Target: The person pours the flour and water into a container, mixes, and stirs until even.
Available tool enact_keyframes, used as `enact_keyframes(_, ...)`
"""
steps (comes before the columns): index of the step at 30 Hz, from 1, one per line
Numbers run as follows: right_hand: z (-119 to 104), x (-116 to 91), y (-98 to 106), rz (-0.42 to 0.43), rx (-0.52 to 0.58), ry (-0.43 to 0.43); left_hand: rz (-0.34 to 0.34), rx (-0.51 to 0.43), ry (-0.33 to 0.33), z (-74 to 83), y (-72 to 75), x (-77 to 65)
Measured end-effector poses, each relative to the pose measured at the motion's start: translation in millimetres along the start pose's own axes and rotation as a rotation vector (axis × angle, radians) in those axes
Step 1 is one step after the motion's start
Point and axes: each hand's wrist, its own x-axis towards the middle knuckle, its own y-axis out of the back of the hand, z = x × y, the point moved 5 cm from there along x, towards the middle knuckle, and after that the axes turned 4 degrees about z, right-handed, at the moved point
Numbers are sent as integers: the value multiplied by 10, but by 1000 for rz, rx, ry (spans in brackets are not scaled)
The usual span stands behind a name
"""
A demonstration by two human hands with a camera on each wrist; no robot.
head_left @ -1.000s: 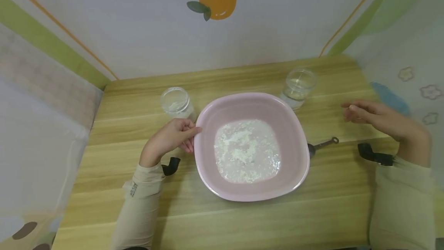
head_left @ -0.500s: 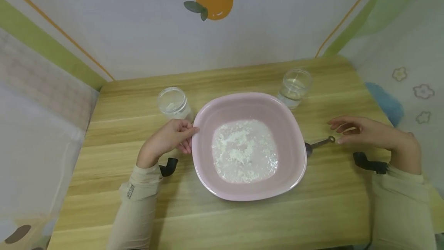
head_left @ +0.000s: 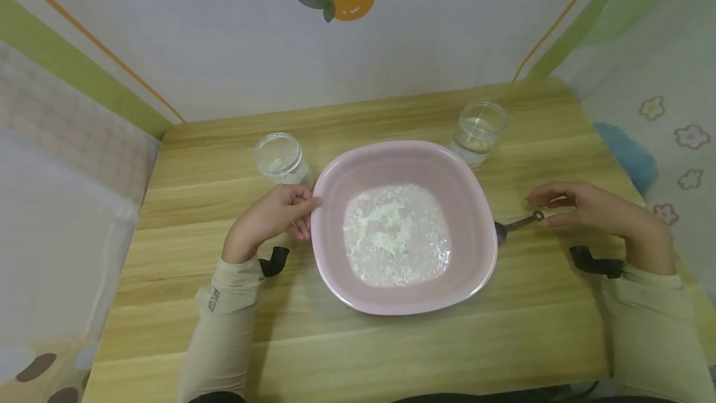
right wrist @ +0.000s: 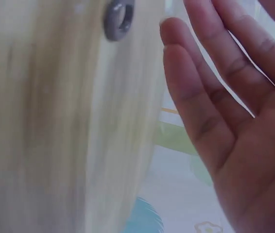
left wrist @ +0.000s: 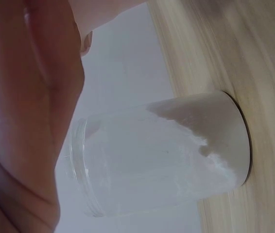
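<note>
A pink basin (head_left: 404,305) stands mid-table with white powder and clear liquid in its bottom. My left hand (head_left: 274,213) pinches its left rim between thumb and fingers. To the right of the basin lies a dark spoon (head_left: 520,222); its rounded end is partly hidden by the basin, and a ring ends its handle. My right hand (head_left: 593,209) hovers beside that ring, fingers loosely bent and apart from the thumb. In the right wrist view, a gap separates the spoon's ring (right wrist: 118,20) from the fingers (right wrist: 196,97).
Behind my left hand stands a clear jar (left wrist: 162,150), part filled with white powder. A clear cup (head_left: 478,132) holding some liquid is at the back right, close to the basin. The wooden table (head_left: 358,353) meets a wall at its far edge.
My right hand has come left and slightly down, to the end of the spoon's handle. My left hand keeps its grip on the basin's rim. The head view has shifted a little.
</note>
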Motion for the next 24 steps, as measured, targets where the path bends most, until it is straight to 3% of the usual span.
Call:
enact_keyframes(12,119,44,-199,-56,70,-44,-5,10,9,-3,-8,5)
enact_keyframes(24,191,-24,-117,-22,99,-53,-5,-2,13,12,0,10)
